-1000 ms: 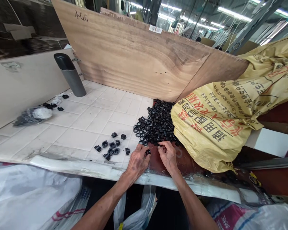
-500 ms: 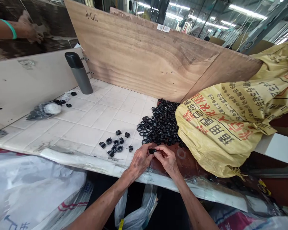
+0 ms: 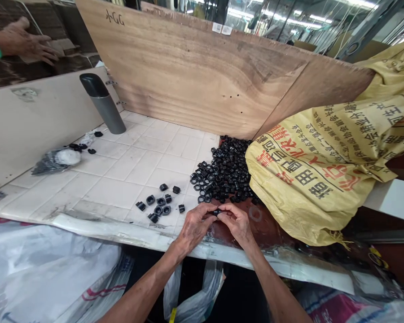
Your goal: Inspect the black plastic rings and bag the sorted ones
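Near the table's front edge, my left hand (image 3: 195,223) and my right hand (image 3: 236,220) meet, both pinching one small black part (image 3: 217,212) between their fingertips. Fingers cover most of that part. Just beyond them lies a heap of black ring-like parts (image 3: 227,172) that reaches the yellow sack. To the left of my left hand, several black fittings (image 3: 158,210) are spread loosely on the white tiled surface (image 3: 121,190).
A grey bottle with a black lid (image 3: 103,104) stands at the back left, near a dark plastic bag (image 3: 55,160). Wooden boards (image 3: 188,72) wall the back. A yellow printed sack (image 3: 299,179) fills the right. Another person's hand (image 3: 30,42) shows at upper left.
The view has shifted slightly. Both my hands stay together on the small black part. The other person's hand at upper left has moved, its fingers now more spread.
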`<state>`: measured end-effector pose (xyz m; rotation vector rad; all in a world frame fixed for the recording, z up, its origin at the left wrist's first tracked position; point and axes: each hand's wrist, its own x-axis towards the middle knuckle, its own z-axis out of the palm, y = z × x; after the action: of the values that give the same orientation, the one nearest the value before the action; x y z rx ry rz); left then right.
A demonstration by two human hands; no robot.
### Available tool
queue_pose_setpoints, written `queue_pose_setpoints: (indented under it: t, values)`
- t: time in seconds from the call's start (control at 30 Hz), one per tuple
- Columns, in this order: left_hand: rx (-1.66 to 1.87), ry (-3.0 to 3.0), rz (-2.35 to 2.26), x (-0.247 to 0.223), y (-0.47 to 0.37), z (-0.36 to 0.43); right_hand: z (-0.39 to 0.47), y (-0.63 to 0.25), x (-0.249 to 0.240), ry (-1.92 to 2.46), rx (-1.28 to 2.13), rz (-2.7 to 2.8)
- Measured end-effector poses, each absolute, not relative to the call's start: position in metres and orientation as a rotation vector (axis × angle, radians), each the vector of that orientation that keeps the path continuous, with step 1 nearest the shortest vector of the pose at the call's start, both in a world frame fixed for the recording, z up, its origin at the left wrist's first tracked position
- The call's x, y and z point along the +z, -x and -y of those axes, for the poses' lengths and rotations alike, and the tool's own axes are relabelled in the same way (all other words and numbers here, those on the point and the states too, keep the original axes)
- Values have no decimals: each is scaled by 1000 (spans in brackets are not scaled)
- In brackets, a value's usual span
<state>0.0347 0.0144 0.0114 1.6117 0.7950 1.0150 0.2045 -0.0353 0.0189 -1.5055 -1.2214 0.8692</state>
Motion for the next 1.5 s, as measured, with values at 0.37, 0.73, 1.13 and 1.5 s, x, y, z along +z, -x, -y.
queue_pose_setpoints:
  t: [0.37,0.73,1.13,1.5]
  values:
    - [1071,-1766,-725,16,-32,-14,38,-200,31,1592,722,1427]
    - [962,-1620,-662,21,-36,-12,34,-196,14,1628,435,1427]
    - [943,-1427,-732,16,-37,-12,36,-199,15,1572,367,1570]
    - [958,-1374,-835,16,-36,-14,42,-201,27,1491,541,1530]
